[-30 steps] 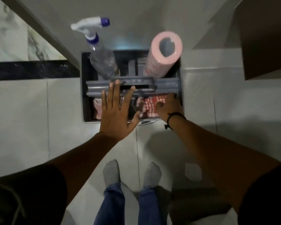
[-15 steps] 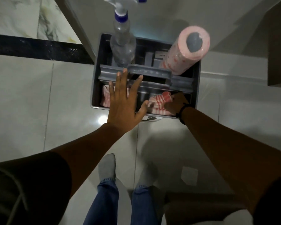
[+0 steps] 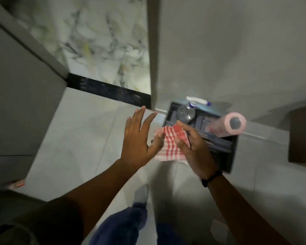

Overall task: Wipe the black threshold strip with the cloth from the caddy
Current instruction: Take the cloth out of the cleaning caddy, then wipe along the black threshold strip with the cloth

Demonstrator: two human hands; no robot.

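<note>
right hand (image 3: 195, 151) grips the red checked cloth (image 3: 170, 145) above the caddy (image 3: 226, 156); left hand (image 3: 138, 138) spread empty (thumb touching cloth), black threshold strip (image 3: 109, 91) beyond.

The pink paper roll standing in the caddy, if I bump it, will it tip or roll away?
Probably tips easily: the pink paper roll already leans, its top well above the caddy rim. Likely light, since its core shows hollow. Being round, it could roll on the smooth floor tiles if it falls out.
</note>
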